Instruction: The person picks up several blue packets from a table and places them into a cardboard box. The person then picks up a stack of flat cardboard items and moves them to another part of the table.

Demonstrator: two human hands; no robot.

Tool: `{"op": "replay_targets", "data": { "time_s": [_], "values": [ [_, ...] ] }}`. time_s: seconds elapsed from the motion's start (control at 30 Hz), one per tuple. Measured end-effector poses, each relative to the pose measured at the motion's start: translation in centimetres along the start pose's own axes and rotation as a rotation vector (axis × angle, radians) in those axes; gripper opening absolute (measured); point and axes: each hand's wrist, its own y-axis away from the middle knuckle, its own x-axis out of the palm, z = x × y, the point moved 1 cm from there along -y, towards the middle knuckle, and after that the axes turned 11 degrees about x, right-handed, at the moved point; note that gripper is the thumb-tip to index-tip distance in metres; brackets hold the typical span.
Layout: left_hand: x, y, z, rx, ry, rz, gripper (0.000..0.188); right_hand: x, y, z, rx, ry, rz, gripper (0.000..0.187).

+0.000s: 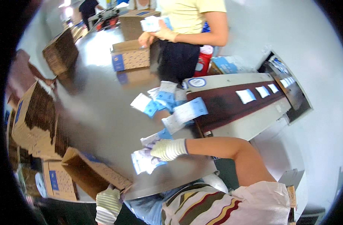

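My right hand [167, 149], in a white knit glove, reaches left across the grey table [104, 112] and is shut on a stack of blue and white packets [144, 162]. My left hand [108, 204], gloved too, grips the near corner of an open cardboard box [91, 173] that tilts at the table's front edge. More blue and white packets [167, 100] lie loose where the dark conveyor belt [224, 105] ends, and one long packet [184, 114] hangs just beyond my right hand.
Three white packets [262, 91] ride the belt toward the table. A co-worker in a yellow shirt [186, 15] stands across the table holding packets over an open box [130, 56]. Stacks of flattened cardboard [32, 116] line the left side.
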Motion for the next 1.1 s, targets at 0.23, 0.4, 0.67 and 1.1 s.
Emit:
{"op": "replay_targets", "data": {
  "time_s": [0.23, 0.4, 0.67, 1.1],
  "values": [
    [0.9, 0.0, 0.3, 0.041, -0.001, -0.022, 0.027, -1.9, 1.3, 2.0, 0.185, 0.201, 0.151, 0.062],
    [-1.5, 2.3, -0.5, -0.053, -0.011, 0.029, 0.016, 2.7, 3.1, 6.3, 0.159, 0.369, -0.348, 0.029],
    [-2.8, -0.4, -0.7, 0.006, 0.016, 0.002, 0.032, 0.9, 7.5, 7.9, 0.131, 0.336, -0.138, 0.055],
    [-3.3, -0.5, -0.6, 0.019, 0.108, -0.077, 0.028, -5.0, 2.1, -1.8, 0.176, 0.434, 0.023, 0.088]
  ]
}}
